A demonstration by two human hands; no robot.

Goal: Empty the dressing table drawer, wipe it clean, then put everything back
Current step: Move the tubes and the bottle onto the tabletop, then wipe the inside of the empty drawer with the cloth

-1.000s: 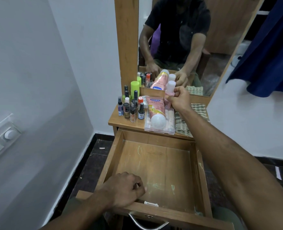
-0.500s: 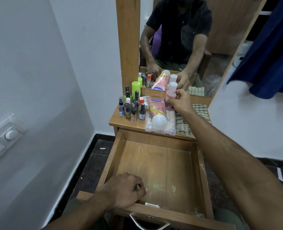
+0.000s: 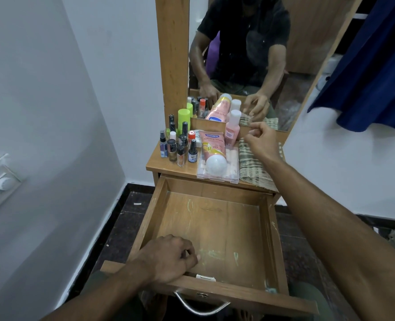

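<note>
Drawer (image 3: 215, 230) wide open and bare inside, just pale green smears across its wooden floor. Left hand (image 3: 168, 258) rests over the front edge of the drawer, fingers curled down on the wood, gripping that rim near the left corner. Up top, right hand (image 3: 260, 137) hovers above the striped cloth (image 3: 254, 165), fingers loosely curled, thumb and forefinger close together, nothing between them. Just to its left stands the small pink bottle (image 3: 233, 128) with the white cap, upright at the back of the dressing table top (image 3: 168, 166), apart from the fingers. Beside it lies the pink lotion tube (image 3: 213, 150), white cap toward us, resting on a clear plastic box (image 3: 217, 176). Left of that, a tight huddle of nail polish bottles (image 3: 180, 147) and a lime-green canister (image 3: 184, 117) behind them. Mirror (image 3: 249, 54) at the back doubles the whole scene. Metal handle (image 3: 201, 304) hangs under the drawer front.
</note>
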